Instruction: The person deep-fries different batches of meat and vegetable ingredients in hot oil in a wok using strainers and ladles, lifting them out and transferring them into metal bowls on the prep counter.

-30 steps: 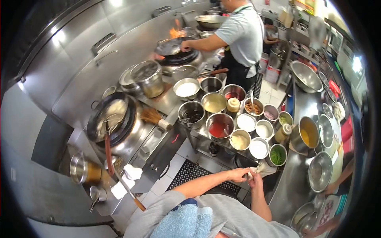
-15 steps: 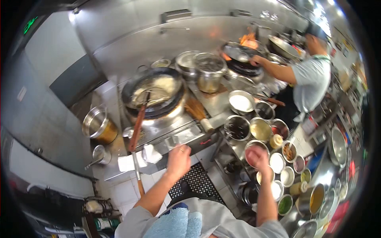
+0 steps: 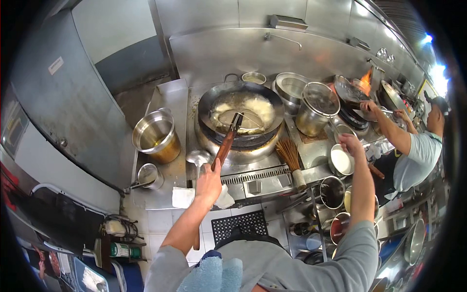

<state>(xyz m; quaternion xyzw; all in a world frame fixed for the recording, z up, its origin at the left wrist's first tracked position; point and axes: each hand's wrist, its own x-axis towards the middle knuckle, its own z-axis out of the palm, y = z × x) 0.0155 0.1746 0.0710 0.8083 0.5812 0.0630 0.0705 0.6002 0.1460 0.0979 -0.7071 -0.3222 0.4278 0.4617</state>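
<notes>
My left hand [image 3: 208, 184] is closed around the wooden handle of a wire skimmer [image 3: 225, 148]. Its wire head rests in the large black wok [image 3: 204, 121], among bubbling oil and pale frying food. A metal ladle [image 3: 198, 156] lies beside that hand, its handle passing behind my wrist and over the counter edge. My right hand [image 3: 351, 145] is stretched out to the right, fingers curled, just above a pot of white contents [image 3: 341, 159]. A thin metal piece seems to run up from its fingers; I cannot make out what it is.
A steel pot [image 3: 154, 134] and a small can [image 3: 150, 176] stand left of the wok. A bamboo brush [image 3: 290, 158] and a lidded pot [image 3: 318, 109] are on its right. At the right, a co-worker [image 3: 413, 155] handles a wok [image 3: 348, 90] near flames. White cloths [image 3: 183, 197] lie at the counter edge.
My left hand has moved forward and taken hold of the skimmer's handle. My right hand has moved from above the seasoning pots to the white-filled pot. The view has swung right.
</notes>
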